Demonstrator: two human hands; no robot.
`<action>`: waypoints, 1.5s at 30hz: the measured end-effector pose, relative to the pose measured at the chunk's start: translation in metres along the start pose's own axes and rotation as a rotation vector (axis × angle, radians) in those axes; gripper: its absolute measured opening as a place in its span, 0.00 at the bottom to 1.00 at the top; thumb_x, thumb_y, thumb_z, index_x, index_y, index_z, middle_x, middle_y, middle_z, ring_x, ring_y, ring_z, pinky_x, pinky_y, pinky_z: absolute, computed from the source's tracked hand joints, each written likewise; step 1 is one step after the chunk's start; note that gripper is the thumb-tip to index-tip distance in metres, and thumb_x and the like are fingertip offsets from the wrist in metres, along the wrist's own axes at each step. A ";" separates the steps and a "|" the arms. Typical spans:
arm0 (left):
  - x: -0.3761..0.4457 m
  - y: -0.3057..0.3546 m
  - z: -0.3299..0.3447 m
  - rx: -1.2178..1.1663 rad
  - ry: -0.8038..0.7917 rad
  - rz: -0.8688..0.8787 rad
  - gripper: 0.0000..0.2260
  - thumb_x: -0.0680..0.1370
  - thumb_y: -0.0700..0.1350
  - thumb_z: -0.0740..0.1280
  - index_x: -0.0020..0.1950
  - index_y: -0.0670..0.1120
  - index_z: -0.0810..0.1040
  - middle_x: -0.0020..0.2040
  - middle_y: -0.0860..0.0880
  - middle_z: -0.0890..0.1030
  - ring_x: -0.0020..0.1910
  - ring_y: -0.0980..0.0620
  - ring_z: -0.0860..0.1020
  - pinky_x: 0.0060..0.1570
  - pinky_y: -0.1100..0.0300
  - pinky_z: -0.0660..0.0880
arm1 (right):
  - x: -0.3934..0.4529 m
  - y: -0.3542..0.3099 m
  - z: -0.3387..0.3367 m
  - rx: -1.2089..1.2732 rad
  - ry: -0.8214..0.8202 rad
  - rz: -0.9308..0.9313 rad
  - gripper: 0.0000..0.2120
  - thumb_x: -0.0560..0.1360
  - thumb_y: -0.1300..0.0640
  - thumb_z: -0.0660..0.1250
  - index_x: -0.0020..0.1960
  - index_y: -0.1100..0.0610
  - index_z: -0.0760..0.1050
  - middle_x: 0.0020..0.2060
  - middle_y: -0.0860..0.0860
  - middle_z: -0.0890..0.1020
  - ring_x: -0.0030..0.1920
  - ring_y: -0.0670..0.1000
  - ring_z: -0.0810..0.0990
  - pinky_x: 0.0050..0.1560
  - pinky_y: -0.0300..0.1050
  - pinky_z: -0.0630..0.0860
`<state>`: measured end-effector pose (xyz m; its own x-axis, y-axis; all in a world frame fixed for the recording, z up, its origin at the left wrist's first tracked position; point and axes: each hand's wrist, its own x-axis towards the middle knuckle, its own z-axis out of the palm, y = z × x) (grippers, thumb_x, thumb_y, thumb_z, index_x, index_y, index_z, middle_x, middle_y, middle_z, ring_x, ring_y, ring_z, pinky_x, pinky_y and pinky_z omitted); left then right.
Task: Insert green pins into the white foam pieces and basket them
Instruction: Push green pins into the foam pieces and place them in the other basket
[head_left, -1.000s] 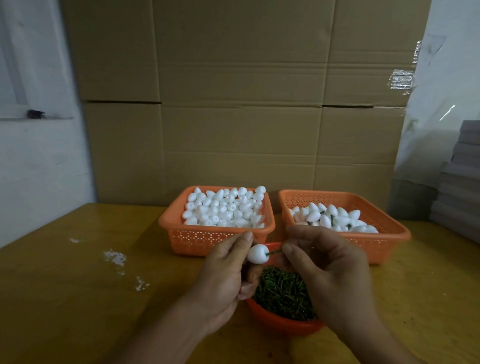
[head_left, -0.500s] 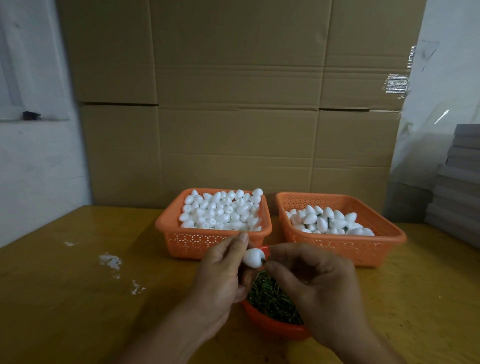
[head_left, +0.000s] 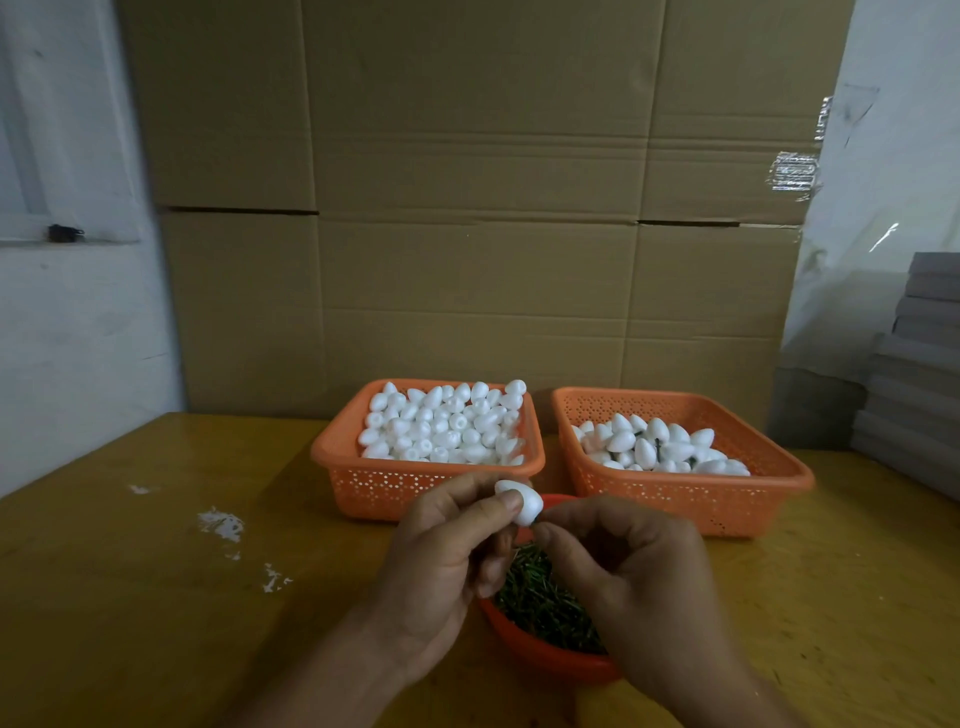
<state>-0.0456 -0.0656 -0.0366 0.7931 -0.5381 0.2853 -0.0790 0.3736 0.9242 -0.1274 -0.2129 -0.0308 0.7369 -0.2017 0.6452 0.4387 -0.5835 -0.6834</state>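
My left hand pinches a white egg-shaped foam piece between thumb and forefinger, above an orange bowl full of green pins. My right hand has its fingertips pressed against the foam's right end; the pin there is hidden by the fingers. Behind stand two orange baskets: the left basket is heaped with plain white foam pieces, and the right basket holds foam pieces with green pins.
The wooden table carries white flecks at the left. A wall of cardboard boxes rises behind the baskets. Grey stacked slabs stand at the right edge.
The green pin shown a second ago between foam and right fingers has gone out of sight as my right fingertips closed up against the foam. The foam piece tilted slightly.
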 end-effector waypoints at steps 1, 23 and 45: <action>0.000 0.000 0.000 -0.006 -0.003 0.003 0.09 0.72 0.46 0.70 0.47 0.44 0.85 0.31 0.48 0.71 0.27 0.54 0.67 0.26 0.63 0.62 | 0.000 0.000 0.000 0.011 -0.010 0.004 0.10 0.72 0.60 0.76 0.43 0.44 0.85 0.32 0.40 0.85 0.31 0.42 0.82 0.31 0.31 0.73; 0.002 -0.003 0.003 0.005 0.044 0.078 0.14 0.64 0.54 0.79 0.43 0.48 0.85 0.32 0.46 0.76 0.25 0.55 0.69 0.25 0.64 0.65 | -0.003 -0.007 0.003 0.049 -0.054 -0.025 0.10 0.74 0.63 0.75 0.41 0.47 0.84 0.32 0.38 0.84 0.31 0.39 0.82 0.32 0.27 0.72; -0.004 0.002 0.004 0.250 0.017 0.276 0.07 0.73 0.55 0.72 0.44 0.52 0.83 0.32 0.57 0.80 0.30 0.64 0.76 0.30 0.71 0.71 | -0.006 0.000 0.006 -0.012 -0.043 0.045 0.06 0.75 0.56 0.73 0.43 0.45 0.81 0.28 0.45 0.82 0.27 0.47 0.78 0.28 0.37 0.72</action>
<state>-0.0512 -0.0662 -0.0346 0.7313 -0.4294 0.5300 -0.4347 0.3054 0.8472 -0.1288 -0.2064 -0.0367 0.7775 -0.1943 0.5981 0.3985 -0.5836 -0.7076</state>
